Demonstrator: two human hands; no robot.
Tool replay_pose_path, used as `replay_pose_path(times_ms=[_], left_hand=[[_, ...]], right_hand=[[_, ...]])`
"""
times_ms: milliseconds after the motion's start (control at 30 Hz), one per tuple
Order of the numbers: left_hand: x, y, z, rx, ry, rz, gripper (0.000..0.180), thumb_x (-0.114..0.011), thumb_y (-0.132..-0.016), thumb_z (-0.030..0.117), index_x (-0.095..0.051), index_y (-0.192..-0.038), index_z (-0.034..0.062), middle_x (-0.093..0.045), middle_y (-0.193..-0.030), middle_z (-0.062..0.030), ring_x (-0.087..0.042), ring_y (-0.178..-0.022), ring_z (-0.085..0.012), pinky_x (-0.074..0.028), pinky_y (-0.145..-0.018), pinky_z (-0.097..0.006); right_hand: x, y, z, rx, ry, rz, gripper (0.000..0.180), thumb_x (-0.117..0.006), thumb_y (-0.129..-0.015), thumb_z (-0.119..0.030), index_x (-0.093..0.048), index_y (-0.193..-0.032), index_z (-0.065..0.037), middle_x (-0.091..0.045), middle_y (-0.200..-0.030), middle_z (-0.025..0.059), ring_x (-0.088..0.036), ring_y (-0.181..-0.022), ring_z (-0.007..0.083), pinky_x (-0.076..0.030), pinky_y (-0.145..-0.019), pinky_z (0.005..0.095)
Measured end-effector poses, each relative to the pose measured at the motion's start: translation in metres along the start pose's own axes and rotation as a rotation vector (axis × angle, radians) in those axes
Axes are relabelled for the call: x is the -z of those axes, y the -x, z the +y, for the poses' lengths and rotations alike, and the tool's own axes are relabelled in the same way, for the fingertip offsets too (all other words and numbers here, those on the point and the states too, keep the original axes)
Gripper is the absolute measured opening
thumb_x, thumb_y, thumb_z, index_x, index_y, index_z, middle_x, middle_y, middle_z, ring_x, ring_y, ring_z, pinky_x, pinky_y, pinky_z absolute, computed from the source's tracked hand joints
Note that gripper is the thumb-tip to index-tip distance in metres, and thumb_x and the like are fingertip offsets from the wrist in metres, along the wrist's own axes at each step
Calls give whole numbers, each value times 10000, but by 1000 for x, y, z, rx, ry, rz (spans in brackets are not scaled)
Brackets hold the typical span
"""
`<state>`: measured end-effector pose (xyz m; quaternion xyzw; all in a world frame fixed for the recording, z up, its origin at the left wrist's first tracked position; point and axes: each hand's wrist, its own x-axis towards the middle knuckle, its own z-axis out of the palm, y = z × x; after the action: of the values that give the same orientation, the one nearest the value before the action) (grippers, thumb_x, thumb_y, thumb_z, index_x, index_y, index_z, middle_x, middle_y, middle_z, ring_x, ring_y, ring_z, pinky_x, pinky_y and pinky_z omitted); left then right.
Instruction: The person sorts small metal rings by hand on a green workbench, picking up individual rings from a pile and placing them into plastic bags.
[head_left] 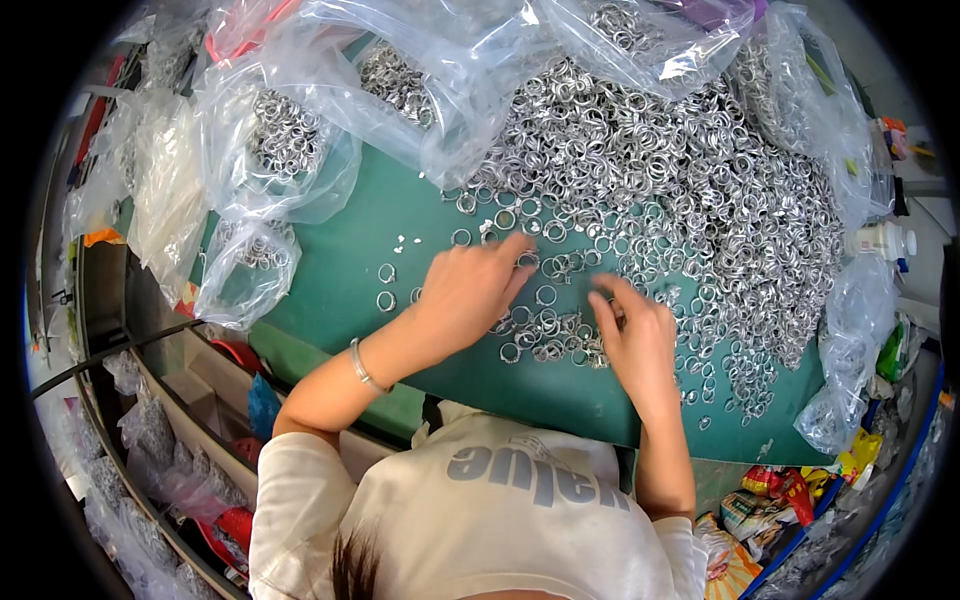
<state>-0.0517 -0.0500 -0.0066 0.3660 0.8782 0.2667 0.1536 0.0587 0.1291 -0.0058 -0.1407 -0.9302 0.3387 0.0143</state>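
Silver-coloured metal rings lie on a green table mat point(440, 385), with a large ring pile point(640, 140) towards the back and right. My left hand point(465, 290) reaches over the mat, its thumb and forefinger closing round a single ring point(527, 260); the fingertips are slightly blurred. To the right, my right hand point(640, 335) hovers beside a small cluster of rings point(553, 335). Its thumb and forefinger are apart with nothing visible between them, and the other fingers are curled. A bangle point(365, 368) circles my left wrist.
Clear plastic bags with rings, such as one bag point(285, 180), crowd the back and left. Open drawers point(195, 390) sit below the left table edge. At the right stand a white bottle point(885, 240) and an empty-looking clear bag point(845, 350). Colourful packets point(770, 500) lie lower right.
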Motion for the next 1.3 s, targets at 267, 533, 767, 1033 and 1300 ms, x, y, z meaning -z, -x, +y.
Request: replay_pose_path(times_ms=[267, 533, 767, 1033, 1300], left_hand=[[-7, 0, -8, -41, -35, -139, 127, -622, -826, 176, -613, -923, 94, -634, -737, -113, -615, -650, -321, -484, -563, -409], [-16, -37, -8, -51, -49, 95, 274, -640, -797, 134, -583, -1061, 90, -647, -785, -138, -628, -682, -343, -492, -571, -432], [-18, -37, -13, -30, -26, 68, 286, -668, -787, 176, -582, -1052, 112, -642, -780, -110, -620, -675, -320, -486, -567, -414], [-28, -42, -9, -81, -78, 130, 186, -658, -802, 185, -561, -913, 71, -638, -771, -121, -616, -636, -323, -481, -538, -419], [4, -24, -32, 279, 1488, -117, 187, -487, -875, 168, -469, -735, 45, -469, -645, -22, -380, -463, -112, -290, -382, -236]], right_hand=[[-2, -11, -4, 120, 134, -176, 182, -655, -800, -177, -644, -960, -90, -654, -748, 116, -626, -616, 325, -483, -532, 404], [-28, -50, -9, 267, 206, 130, 110, -643, -789, -104, -611, -888, -69, -607, -687, 80, -618, -611, 277, -472, -512, 395], [-5, -31, 2, 178, 99, 31, 57, -633, -788, -101, -593, -814, -71, -592, -618, 81, -607, -567, 276, -447, -482, 395], [-10, -45, -13, 226, 162, 129, 73, -628, -798, -122, -587, -828, -69, -611, -656, 104, -617, -581, 299, -463, -497, 395], [-32, -60, -1, 337, 258, 141, 110, -616, -813, -125, -531, -776, -67, -601, -695, 84, -633, -626, 257, -479, -493, 375]])
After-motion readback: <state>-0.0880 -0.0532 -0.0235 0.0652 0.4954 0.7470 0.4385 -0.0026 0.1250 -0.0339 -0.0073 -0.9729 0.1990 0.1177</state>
